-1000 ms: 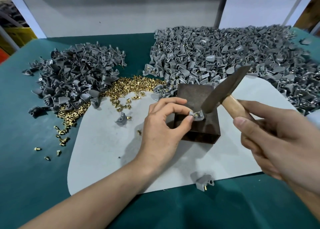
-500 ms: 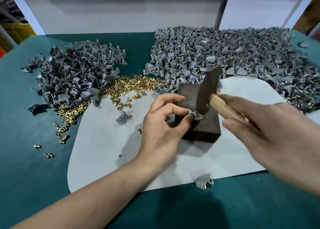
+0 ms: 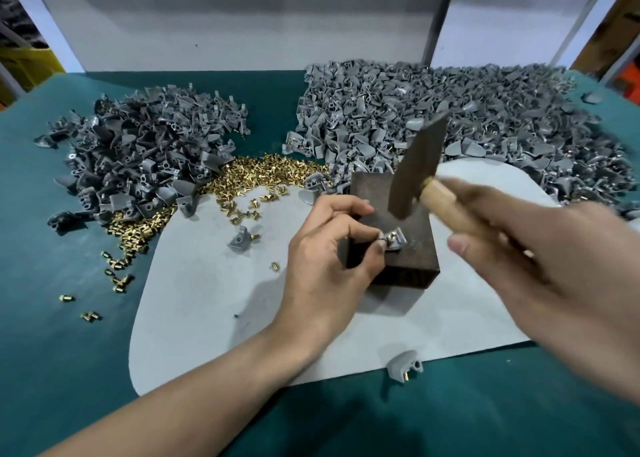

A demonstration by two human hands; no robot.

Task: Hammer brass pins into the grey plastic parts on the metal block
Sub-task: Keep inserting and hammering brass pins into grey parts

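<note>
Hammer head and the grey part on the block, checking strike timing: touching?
Apart. The head view shows the hammer head raised, with bare metal block between it and the grey part.

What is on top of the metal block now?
On the block lies one grey part with a brass pin in it, pinched by the left hand. The fingertips cover the part's left end.

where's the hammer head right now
In the head view, right of centre: the hammer head is raised above the metal block, held in the right hand, clear of the grey part.
</note>
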